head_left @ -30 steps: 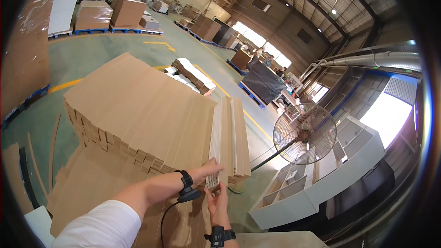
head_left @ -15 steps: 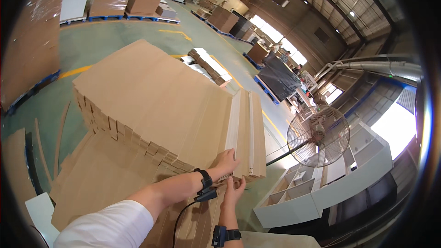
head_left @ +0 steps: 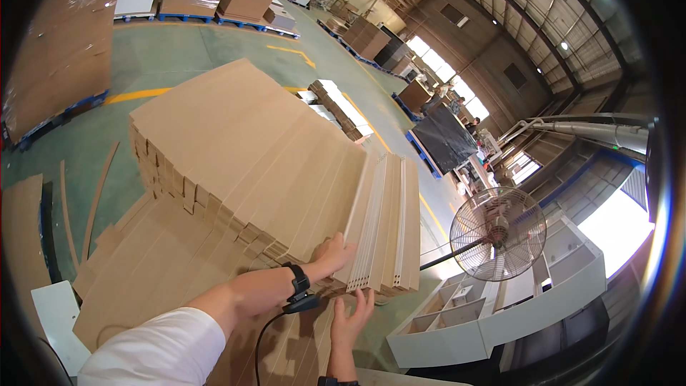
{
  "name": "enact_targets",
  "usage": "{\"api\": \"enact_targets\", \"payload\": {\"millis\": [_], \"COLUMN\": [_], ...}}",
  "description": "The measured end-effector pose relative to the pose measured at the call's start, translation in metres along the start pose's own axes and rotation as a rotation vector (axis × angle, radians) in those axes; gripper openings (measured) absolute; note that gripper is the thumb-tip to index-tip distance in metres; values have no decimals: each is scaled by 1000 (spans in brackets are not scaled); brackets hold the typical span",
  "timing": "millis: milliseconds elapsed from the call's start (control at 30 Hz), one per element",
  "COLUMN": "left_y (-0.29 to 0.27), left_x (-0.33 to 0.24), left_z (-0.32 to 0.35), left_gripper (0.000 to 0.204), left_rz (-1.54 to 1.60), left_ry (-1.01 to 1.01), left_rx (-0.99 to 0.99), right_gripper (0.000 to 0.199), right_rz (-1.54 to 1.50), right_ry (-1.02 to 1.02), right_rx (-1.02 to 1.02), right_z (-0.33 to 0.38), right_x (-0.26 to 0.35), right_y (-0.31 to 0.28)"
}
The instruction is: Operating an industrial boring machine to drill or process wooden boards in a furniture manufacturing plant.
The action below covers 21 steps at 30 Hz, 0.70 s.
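A wide row of long brown cardboard-coloured boards (head_left: 236, 129) lies before me, packed edge to edge. Near its right end stand white strips (head_left: 371, 232) with small holes at their near ends, set among more brown boards. My left hand (head_left: 331, 256) is closed over the near end of a tilted brown board (head_left: 359, 200), just left of the white strips; its fingertips are partly hidden. My right hand (head_left: 351, 317) is below the near ends of the strips, fingers apart and fingertips touching or very close to them. Both wrists wear black straps, the left with a cable.
Underneath lies a lower layer of brown boards (head_left: 179, 261). A caged fan (head_left: 498, 232) stands at the right beside a white shelf unit (head_left: 443, 325). Wrapped stacks on pallets (head_left: 61, 50) stand at the left and back. Loose strips (head_left: 100, 196) lie on the floor. People are far off.
My left hand has moved left, off the white strips, and a brown board beside them now leans, widening the visible strips. My right hand has shifted slightly down. The whole view has swung a little.
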<state>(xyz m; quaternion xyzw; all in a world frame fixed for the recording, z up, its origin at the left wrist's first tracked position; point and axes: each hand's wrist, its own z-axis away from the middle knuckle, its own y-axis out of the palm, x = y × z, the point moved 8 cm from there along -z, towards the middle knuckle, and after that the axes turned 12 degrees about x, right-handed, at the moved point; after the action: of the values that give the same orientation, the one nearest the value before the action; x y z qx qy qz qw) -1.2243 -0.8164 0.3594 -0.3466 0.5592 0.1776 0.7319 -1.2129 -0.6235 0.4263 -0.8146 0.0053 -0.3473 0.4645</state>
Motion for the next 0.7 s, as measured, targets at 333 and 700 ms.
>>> {"api": "enact_targets", "payload": {"millis": [333, 700], "left_y": [59, 15], "left_x": [8, -41], "left_z": [-34, -16], "left_gripper": [46, 41], "left_rz": [-333, 43], "left_ry": [45, 271], "left_rx": [236, 193], "right_gripper": [35, 27], "right_rz": [-203, -729], "right_ry": [123, 354], "right_rx": [60, 87], "right_z": [34, 85], "right_x": [-21, -36], "right_y": [2, -13]}}
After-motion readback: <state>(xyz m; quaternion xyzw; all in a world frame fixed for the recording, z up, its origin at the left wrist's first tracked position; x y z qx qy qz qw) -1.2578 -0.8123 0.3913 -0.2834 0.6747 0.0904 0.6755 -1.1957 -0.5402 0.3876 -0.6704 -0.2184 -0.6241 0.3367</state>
